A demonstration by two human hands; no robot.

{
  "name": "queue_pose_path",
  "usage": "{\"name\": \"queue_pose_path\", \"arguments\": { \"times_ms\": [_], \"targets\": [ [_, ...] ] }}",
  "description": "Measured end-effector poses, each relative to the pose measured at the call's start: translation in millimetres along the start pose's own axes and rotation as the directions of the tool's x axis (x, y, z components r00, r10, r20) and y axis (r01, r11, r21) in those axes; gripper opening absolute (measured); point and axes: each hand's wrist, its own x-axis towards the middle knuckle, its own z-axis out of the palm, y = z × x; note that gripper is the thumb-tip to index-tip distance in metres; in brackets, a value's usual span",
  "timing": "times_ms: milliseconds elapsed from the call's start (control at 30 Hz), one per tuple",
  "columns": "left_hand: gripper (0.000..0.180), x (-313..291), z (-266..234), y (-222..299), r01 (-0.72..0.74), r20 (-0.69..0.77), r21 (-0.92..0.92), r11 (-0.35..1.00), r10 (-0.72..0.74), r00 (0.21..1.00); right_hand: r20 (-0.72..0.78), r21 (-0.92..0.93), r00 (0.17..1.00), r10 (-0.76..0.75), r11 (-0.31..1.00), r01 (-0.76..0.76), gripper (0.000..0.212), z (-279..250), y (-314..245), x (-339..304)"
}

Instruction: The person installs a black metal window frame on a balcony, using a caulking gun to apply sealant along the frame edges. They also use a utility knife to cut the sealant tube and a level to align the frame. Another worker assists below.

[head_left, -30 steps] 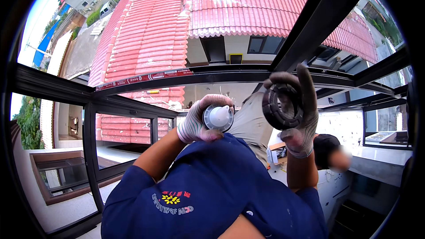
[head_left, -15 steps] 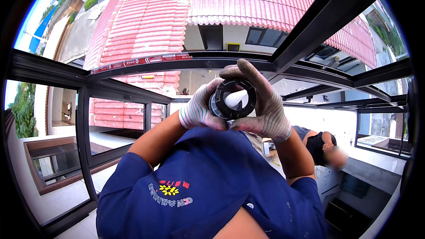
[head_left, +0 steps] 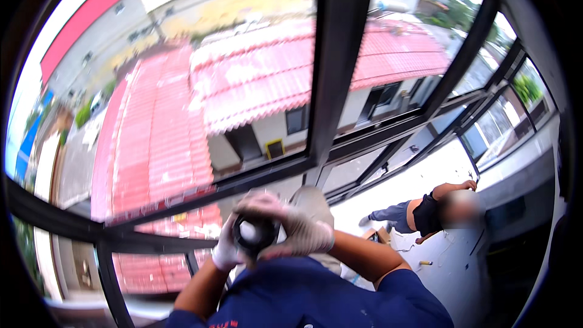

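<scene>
1. Black window frames (head_left: 340, 54) cross the view, with red roofs (head_left: 158, 140) beyond them and a pale floor (head_left: 440, 273) at lower right.
2. Just beyond the shirt (head_left: 316, 294), between both hands, is a black ring (head_left: 269, 237); something white (head_left: 248, 231) shows in its hole. Blur hides how the two fit.
3. Left hand (head_left: 226, 252): gloved, curled against the ring's left side, gripping it; some fingers are hidden.
4. Right hand (head_left: 297, 225): gloved, fingers arched over the ring's top, thumb side lower down, gripping it too.
5. Uneven pressure from the two hands could tilt the ring, and if the white part sits loose, it might slip out.
6. Glove fabric may slide on the ring if its surface is smooth, causing a drop.
7. A co-worker (head_left: 425, 212) is well apart on the right, so a bump from there seems unlikely.
</scene>
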Motion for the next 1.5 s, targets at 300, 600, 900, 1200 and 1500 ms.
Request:
{"name": "queue_pose_path", "arguments": {
  "times_ms": [300,600,900,1200,1500],
  "targets": [
    [0.084,-36,-4,-27,0.190,-0.149,0.113,0.975,-0.173,0.974,-0.016,0.027,0.998,-0.060,0.998,0.060,0.083,2,7,-8],
    [0.082,9,11,-29,0.133,-0.134,0.283,0.950,-0.098,0.986,-0.008,0.043,0.993,-0.118,0.992,0.118,0.085,-6,17,-22],
    [0.083,26,13,-34,0.192,-0.102,0.301,0.934,-0.168,0.980,0.090,0.020,0.954,-0.286,0.958,0.285,0.083,-21,-5,-6],
    [0.084,39,14,-38,0.206,-0.064,0.312,0.927,-0.196,0.979,0.176,0.237,0.939,-0.297,0.938,0.252,0.083,-25,-15,5],
    [0.085,50,18,-42,0.215,-0.028,0.317,0.924,-0.217,0.976,0.165,0.095,0.936,-0.309,0.950,0.297,0.069,-23,-6,10]
  ]
}}
